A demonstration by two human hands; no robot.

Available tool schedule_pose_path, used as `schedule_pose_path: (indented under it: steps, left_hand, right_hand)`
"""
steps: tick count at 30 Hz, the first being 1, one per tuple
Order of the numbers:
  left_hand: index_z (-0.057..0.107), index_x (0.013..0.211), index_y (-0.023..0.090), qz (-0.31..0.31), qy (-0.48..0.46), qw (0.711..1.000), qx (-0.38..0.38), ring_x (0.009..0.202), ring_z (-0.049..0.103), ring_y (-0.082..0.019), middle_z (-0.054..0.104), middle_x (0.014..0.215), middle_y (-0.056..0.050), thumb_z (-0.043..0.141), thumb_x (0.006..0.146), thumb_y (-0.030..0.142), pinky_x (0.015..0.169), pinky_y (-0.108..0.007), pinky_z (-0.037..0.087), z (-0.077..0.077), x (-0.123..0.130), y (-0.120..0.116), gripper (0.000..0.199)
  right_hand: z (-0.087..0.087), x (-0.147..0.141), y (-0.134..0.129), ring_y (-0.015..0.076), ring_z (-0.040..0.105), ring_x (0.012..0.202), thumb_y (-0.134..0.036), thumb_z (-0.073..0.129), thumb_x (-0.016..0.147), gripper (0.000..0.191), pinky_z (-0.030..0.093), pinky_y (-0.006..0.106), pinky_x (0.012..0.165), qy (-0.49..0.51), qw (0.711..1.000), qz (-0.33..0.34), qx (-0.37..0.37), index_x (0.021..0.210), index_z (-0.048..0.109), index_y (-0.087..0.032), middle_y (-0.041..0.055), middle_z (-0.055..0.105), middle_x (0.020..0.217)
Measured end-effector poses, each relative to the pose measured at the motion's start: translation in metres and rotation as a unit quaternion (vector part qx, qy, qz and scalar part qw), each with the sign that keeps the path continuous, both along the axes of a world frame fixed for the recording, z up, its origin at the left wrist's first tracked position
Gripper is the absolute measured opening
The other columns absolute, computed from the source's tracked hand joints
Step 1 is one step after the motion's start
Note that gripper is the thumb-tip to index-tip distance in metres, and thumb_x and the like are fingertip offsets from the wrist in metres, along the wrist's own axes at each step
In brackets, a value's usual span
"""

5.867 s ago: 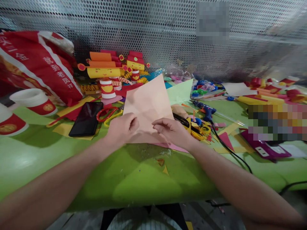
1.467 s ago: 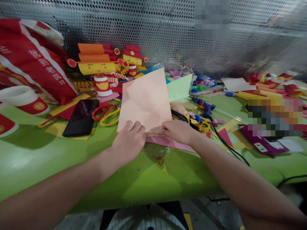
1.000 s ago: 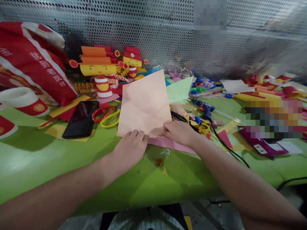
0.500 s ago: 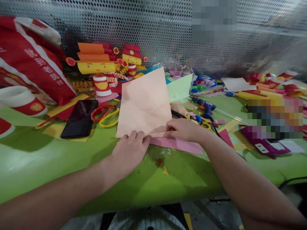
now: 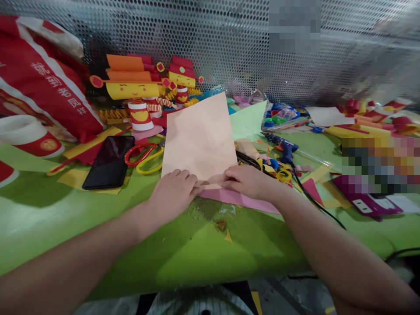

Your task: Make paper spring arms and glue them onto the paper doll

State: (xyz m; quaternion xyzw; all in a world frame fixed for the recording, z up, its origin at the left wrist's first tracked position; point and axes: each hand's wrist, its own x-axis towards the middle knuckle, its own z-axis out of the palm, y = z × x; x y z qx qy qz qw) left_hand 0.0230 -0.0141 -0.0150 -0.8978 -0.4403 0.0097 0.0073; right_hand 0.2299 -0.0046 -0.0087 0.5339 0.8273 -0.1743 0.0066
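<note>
A pale peach sheet of paper (image 5: 200, 140) stands tilted up in the middle, its lower edge folded in a narrow strip. My left hand (image 5: 173, 192) has its fingers closed on the lower left part of that edge. Farther right along the same edge, my right hand (image 5: 246, 179) pinches the folded strip. Beneath the strip lies a pink sheet (image 5: 249, 202), sticking out to the right under my right hand. The fingertips of both hands are partly hidden by the fold.
On the left are a black phone (image 5: 109, 162), scissors (image 5: 149, 159), a paper cup (image 5: 31, 136) and a red bag (image 5: 46, 83). Paper figures (image 5: 133, 89) stand behind. At right lie a glue gun (image 5: 284, 146) with its cord and a purple power strip (image 5: 365, 199).
My left hand has shifted slightly left and up along the folded edge, with its fingers flatter over it. My right hand stays at the strip, a little lower.
</note>
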Motion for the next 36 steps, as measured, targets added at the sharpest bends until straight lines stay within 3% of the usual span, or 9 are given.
schedule_pose_path:
  steps: [5, 13, 23, 36]
  left_hand:
    - [0.060, 0.082, 0.018, 0.057, -0.015, 0.996, -0.069, 0.077, 0.059, -0.019, 0.064, 0.080, -0.004, 0.038, 0.088, 0.026, 0.059, -0.028, 0.039, 0.000, -0.003, 0.011, 0.025]
    - [0.062, 0.084, 0.019, 0.053, -0.004, 0.995, -0.086, 0.076, 0.061, -0.020, 0.067, 0.084, -0.005, 0.037, 0.087, 0.025, 0.060, -0.029, 0.040, 0.005, 0.000, 0.015, 0.026]
    - [0.063, 0.082, 0.018, 0.057, 0.016, 0.992, -0.111, 0.075, 0.061, -0.021, 0.068, 0.084, -0.006, 0.038, 0.087, 0.031, 0.056, -0.028, 0.037, 0.009, 0.002, 0.020, 0.029]
    - [0.062, 0.078, 0.019, 0.059, 0.010, 0.992, -0.114, 0.070, 0.060, -0.019, 0.068, 0.081, -0.004, 0.041, 0.083, 0.029, 0.052, -0.027, 0.035, 0.010, 0.003, 0.022, 0.024]
  right_hand:
    - [0.000, 0.000, -0.001, 0.0143, 0.050, 0.066, -0.027, 0.046, 0.082, 0.018, 0.029, 0.024, 0.056, -0.024, 0.999, -0.019, -0.011, 0.069, 0.053, -0.017, 0.0052, 0.062, 0.074]
    - [0.001, -0.004, 0.000, 0.0164, 0.055, 0.075, -0.024, 0.049, 0.080, 0.011, 0.032, 0.024, 0.059, -0.018, 0.997, -0.065, -0.035, 0.078, 0.058, -0.018, 0.0058, 0.065, 0.083]
    - [0.001, -0.006, 0.001, 0.0187, 0.057, 0.083, -0.020, 0.043, 0.082, 0.017, 0.033, 0.026, 0.063, -0.036, 0.996, -0.069, -0.040, 0.086, 0.060, -0.017, 0.0079, 0.066, 0.091]
    - [0.003, -0.009, -0.001, 0.0188, 0.058, 0.085, -0.023, 0.046, 0.082, 0.013, 0.033, 0.025, 0.061, -0.044, 0.994, -0.093, -0.036, 0.081, 0.059, -0.019, 0.0062, 0.066, 0.092]
